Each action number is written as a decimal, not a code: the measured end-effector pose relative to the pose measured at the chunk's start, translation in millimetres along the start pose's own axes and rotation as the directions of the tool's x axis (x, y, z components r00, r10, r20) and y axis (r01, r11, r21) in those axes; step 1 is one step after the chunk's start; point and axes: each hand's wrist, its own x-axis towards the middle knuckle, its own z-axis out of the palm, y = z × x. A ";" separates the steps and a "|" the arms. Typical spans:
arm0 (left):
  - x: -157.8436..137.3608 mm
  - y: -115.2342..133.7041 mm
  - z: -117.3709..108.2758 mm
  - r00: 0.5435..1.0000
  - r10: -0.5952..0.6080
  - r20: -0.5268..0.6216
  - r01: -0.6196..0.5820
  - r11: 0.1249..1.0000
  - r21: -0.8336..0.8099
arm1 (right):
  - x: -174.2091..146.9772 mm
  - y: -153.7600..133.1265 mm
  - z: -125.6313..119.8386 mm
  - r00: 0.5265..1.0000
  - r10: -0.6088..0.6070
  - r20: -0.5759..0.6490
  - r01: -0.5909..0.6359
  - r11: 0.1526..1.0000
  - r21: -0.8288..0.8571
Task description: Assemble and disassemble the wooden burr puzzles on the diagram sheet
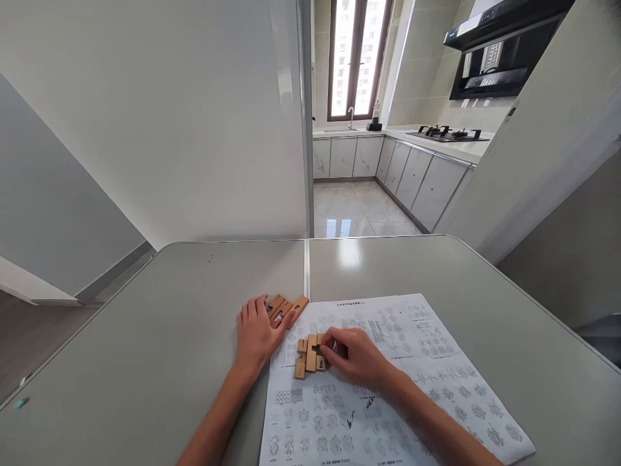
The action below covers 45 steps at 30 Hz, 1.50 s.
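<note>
My left hand (pixel 258 330) rests at the table's middle seam, its fingers and thumb bent around a bunch of brown notched wooden puzzle pieces (pixel 283 308). Part of the bunch is hidden under the fingers. On the printed sheet (pixel 334 395) lies a small cluster of lighter wooden puzzle pieces (pixel 310 357), flat and close together, one marked with a dark figure like a 3. My right hand (pixel 356 355) pinches at the cluster's right edge with thumb and index finger. Those fingertips cover part of the piece there.
The sheet, full of small line drawings, lies on a grey-green table (pixel 121 362) with a metal seam. A small green scrap (pixel 21 402) is near its left edge. Beyond the table are a white wall panel (pixel 218 129) and a kitchen with counters (pixel 407 175).
</note>
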 end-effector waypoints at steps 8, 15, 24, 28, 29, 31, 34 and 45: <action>4.0 1.2 -3.5 0.994 -0.036 0.099 0.041 0.998 -0.047 | -1.1 1.8 1.1 1.000 0.004 0.012 -0.004 1.000 0.015; 6.0 9.7 -0.5 0.994 -0.102 0.038 0.104 0.993 -0.054 | 0.1 2.7 1.6 1.000 0.004 -0.001 -0.004 1.000 -0.015; 9.6 6.5 -4.9 0.985 -0.124 0.121 0.133 0.988 -0.075 | -1.6 0.9 1.6 1.000 0.005 0.009 -0.005 1.000 0.003; 13.6 -5.0 -14.4 0.977 -0.068 0.203 0.091 0.990 -0.104 | -0.3 0.9 0.9 1.000 0.005 0.009 -0.005 1.000 0.002; 14.7 -7.4 -17.1 0.974 -0.077 0.211 0.101 0.989 -0.106 | -0.2 0.6 0.7 1.000 0.006 0.009 -0.006 1.000 0.002; 16.7 -10.9 -22.0 0.968 -0.100 0.228 0.128 0.985 -0.115 | -0.2 -0.1 0.4 1.000 0.007 0.007 -0.007 1.000 0.000; 18.5 -13.4 -25.9 0.961 -0.113 0.252 0.148 0.981 -0.126 | -0.6 -0.3 0.7 1.000 0.006 0.005 -0.006 1.000 -0.002; 10.8 -11.2 -25.1 0.978 0.029 0.209 0.043 0.943 -0.331 | 0.0 0.9 1.3 1.000 0.005 0.008 -0.005 1.000 -0.023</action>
